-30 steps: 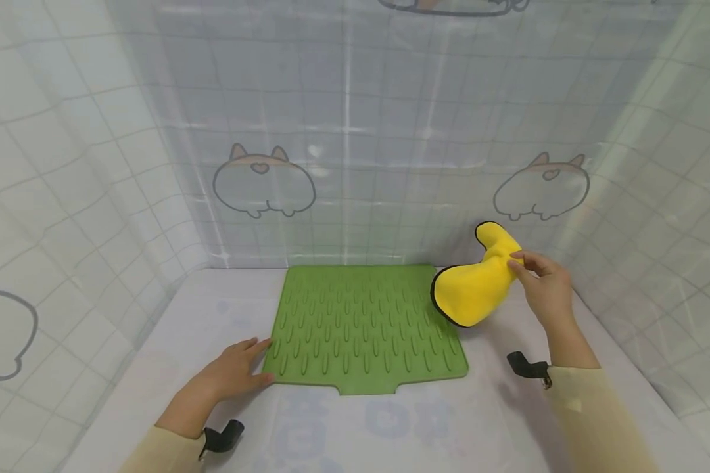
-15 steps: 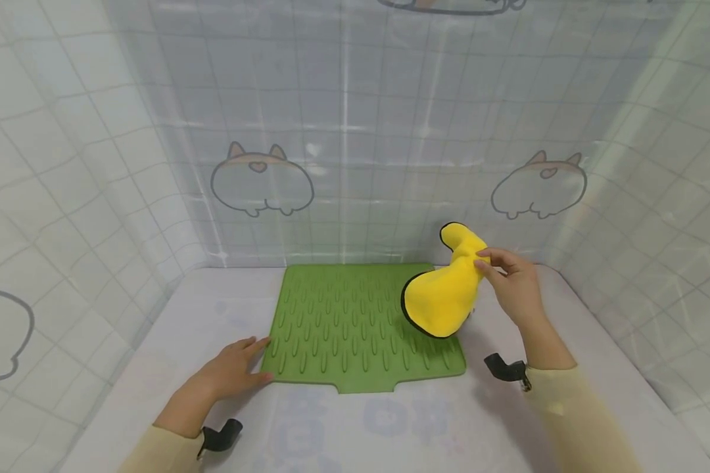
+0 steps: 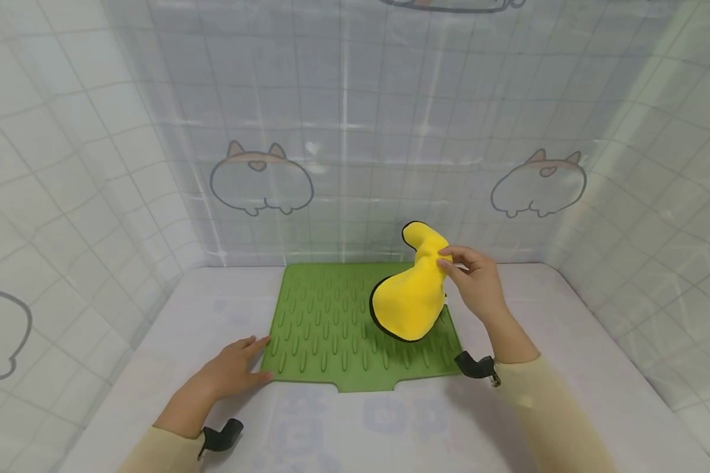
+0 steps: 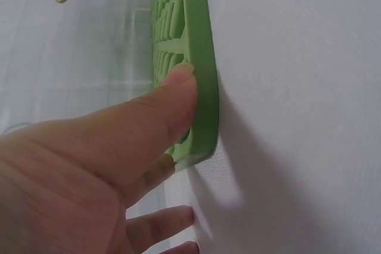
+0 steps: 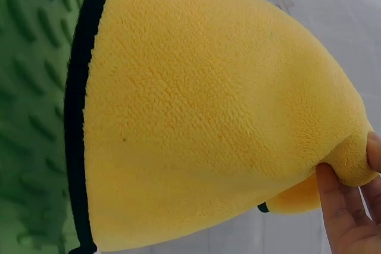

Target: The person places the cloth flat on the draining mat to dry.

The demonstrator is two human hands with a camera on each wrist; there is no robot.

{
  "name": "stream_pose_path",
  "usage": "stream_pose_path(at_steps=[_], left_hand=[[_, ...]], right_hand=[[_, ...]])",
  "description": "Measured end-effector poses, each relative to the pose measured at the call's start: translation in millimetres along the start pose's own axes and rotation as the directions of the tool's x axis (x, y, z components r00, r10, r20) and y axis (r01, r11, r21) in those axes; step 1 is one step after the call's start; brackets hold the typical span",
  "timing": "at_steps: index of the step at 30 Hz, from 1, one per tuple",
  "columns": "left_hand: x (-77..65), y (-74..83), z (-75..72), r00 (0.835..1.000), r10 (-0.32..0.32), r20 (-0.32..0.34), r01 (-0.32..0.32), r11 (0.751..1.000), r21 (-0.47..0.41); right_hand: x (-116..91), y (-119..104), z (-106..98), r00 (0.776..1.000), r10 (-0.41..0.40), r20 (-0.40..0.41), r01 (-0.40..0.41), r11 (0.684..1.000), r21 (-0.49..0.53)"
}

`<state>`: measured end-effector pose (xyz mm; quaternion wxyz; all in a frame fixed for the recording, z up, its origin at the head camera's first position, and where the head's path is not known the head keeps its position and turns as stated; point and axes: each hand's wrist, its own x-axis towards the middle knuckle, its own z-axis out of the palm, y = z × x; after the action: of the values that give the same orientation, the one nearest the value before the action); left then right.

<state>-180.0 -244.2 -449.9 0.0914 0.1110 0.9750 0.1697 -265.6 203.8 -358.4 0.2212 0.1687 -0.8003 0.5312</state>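
Note:
In the head view my right hand (image 3: 478,279) pinches a yellow cloth (image 3: 411,302) between thumb and fingertips. The plush cloth has a dark hem and hangs folded over the right half of a green ridged mat (image 3: 325,309); the right wrist view shows its fuzzy face (image 5: 196,105) up close, narrowing into the pinch. My left hand (image 3: 231,370) rests at the near left corner of the mat, fingers fairly straight. In the left wrist view the thumb (image 4: 178,96) lies on the rim of the mat, and the other fingers reach along its side.
The mat lies on a white table (image 3: 225,295), with a short tab on its near edge. Grid-patterned white curtain (image 3: 355,131) with printed dog drawings surrounds the table at the back and both sides. A black wrist piece (image 3: 475,365) sticks out from the right sleeve.
My right hand has moved left with the yellow cloth, from the right edge of the mat to above its right half. My left hand has stayed at the corner.

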Motion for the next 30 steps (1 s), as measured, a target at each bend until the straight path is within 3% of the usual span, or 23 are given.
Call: stream_pose_path(at_steps=[18,30], left_hand=[[-1.4,0.2,0.7,1.000,0.004,-0.012,-0.004,1.000,0.007],[-2.7,5.8,-3.2,1.000,-0.016,0.000,0.016,1.000,-0.015]], right_hand=[[4.3,-2.6,45.2,0.999,-0.010,0.051,0.006,0.997,0.076],[5.9,-2.6,76.0,0.989,0.037,0.140,-0.054,0.992,0.117]])
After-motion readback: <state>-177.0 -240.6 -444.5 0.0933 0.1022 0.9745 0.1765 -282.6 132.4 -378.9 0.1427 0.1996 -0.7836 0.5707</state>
